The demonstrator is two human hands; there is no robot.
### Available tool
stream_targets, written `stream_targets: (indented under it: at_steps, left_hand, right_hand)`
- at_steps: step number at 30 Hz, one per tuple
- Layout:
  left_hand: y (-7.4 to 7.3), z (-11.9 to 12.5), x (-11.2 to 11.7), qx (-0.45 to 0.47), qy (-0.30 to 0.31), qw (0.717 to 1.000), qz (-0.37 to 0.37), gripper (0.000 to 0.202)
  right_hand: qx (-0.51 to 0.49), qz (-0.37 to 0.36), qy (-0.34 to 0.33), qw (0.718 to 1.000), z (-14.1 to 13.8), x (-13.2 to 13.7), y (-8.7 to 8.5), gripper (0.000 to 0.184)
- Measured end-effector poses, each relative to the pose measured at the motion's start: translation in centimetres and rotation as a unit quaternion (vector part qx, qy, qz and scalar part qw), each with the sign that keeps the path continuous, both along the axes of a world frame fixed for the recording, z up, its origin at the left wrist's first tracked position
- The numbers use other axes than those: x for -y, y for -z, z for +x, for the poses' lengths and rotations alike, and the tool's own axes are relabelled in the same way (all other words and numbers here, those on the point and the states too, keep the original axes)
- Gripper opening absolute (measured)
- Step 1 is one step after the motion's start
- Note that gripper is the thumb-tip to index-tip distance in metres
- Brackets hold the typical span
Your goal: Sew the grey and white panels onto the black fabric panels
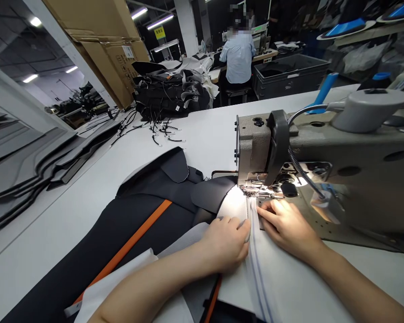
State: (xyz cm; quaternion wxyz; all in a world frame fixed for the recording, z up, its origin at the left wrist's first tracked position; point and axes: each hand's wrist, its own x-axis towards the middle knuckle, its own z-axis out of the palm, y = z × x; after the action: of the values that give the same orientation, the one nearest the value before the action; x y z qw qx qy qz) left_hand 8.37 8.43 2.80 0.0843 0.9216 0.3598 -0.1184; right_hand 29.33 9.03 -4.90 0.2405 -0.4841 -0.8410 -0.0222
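Observation:
A dark cover piece with an orange stripe (134, 237) lies across the white table (87, 193). White backing fabric (276, 278) with a stitched seam runs up to the presser foot (259, 193) of the grey sewing machine (340, 170). My left hand (227, 242) rests on the white fabric left of the seam, fingers curled and pressing the edge. My right hand (284, 224) lies flat on the fabric right of the seam, fingertips just below the presser foot.
Stacks of grey cut panels (27, 170) lie at the left. A heap of dark parts with cords (168, 96) sits at the far table edge beside cardboard boxes (111, 49). A person in a light shirt (238, 56) sits farther back near a dark crate (289, 74).

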Motion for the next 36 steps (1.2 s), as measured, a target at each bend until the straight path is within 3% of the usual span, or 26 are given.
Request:
stream_targets:
  at_steps: [5, 12, 19, 26, 28, 31, 34, 36]
  left_hand:
    - [-0.1, -0.3, -0.1, 0.024, 0.0, 1.0, 0.002, 0.041]
    - [-0.3, -0.6, -0.6, 0.031, 0.009, 0.999, -0.02, 0.039]
    - [1.2, 0.8, -0.5, 0.032, -0.036, 0.995, 0.082, 0.062]
    - [2.0, 1.4, -2.9, 0.075, 0.017, 0.984, 0.163, 0.064]
    - [1.9, 1.0, -2.1, 0.083, 0.045, 0.985, 0.147, 0.06]
    - [1.5, -0.4, 1.4, 0.067, 0.06, 0.992, 0.089, 0.06]
    - [0.7, -2.2, 5.2, -0.014, -0.006, 0.998, 0.053, 0.086]
    - [0.0, -3.0, 6.4, -0.084, -0.061, 0.994, 0.04, 0.098]
  right_hand:
    - [0.037, 0.006, -0.004, 0.999, -1.2, -0.2, 0.2, 0.042]
    - [0.053, 0.039, 0.028, 0.997, -2.3, -1.0, -0.4, 0.036]
    - [0.008, 0.045, 0.042, 0.998, -2.3, -0.5, 0.9, 0.037]
    - [-0.069, 0.01, 0.024, 0.997, -1.9, -0.1, 1.4, 0.032]
    - [-0.086, 0.0, 0.024, 0.996, -1.9, -0.1, 1.3, 0.032]
    - [-0.079, 0.006, 0.055, 0.995, -2.0, -0.2, 1.1, 0.032]
    - [-0.049, 0.006, 0.081, 0.995, -1.9, -0.4, 1.0, 0.031]
    - [-0.046, -0.002, 0.084, 0.995, -1.8, -0.4, 0.9, 0.03]
